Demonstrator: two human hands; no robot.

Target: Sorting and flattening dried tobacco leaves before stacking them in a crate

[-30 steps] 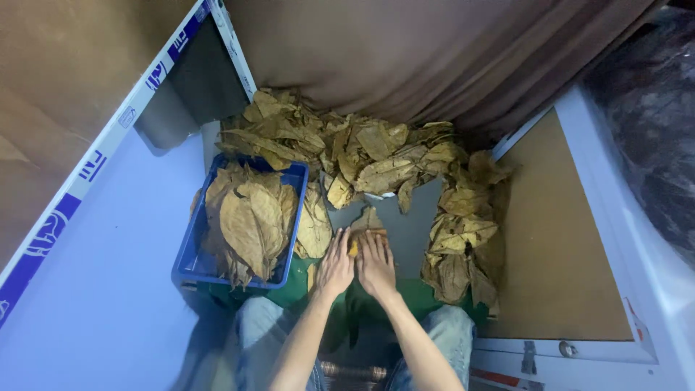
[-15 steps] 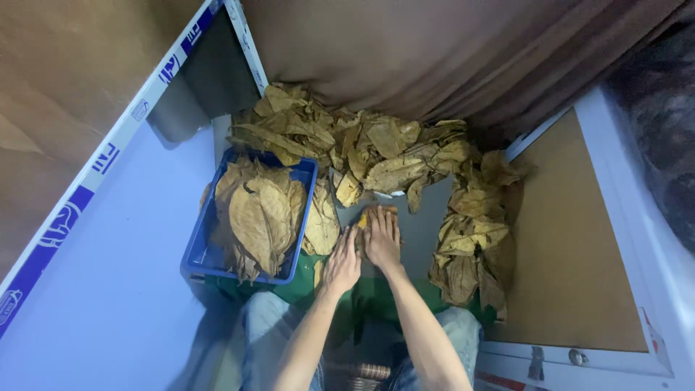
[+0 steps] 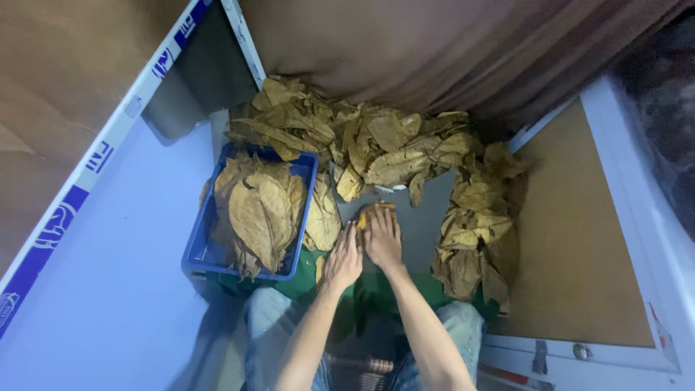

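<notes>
Grey board serves as the work surface (image 3: 427,224) in a cramped corner, hemmed by a brown curtain (image 3: 449,51) at twelve o'clock. From where I watch through the head camera, a single dry yellow-brown leaf (image 3: 369,212) lies on that grey surface near the middle of the view, and both hands sit on it. I see the right hand (image 3: 382,237) laid flat, palm down, fingers spread and pointing toward twelve o'clock, pressing the leaf rather than gripping it. The left hand (image 3: 344,259) lies just beside it at about eight o'clock from the right, also flat and unclenched, its fingertips reaching the leaf's near edge; neither hand closes around anything. At nine o'clock from the hands a blue plastic crate (image 3: 199,253) holds a stack of flattened leaves (image 3: 257,210), with one more leaf (image 3: 322,217) draped over its right side. From eleven round to four o'clock a loose heap of crumpled leaves (image 3: 376,141) rings the grey surface, running down the right side next to a brown fibreboard panel (image 3: 572,246) in a white frame. At six o'clock I make out the person's knees in pale jeans (image 3: 268,326) and a green cloth (image 3: 304,271) under the wrists. A pale blue-white sloping panel (image 3: 94,289) with a blue-printed edge strip fills the view from seven to ten o'clock.
</notes>
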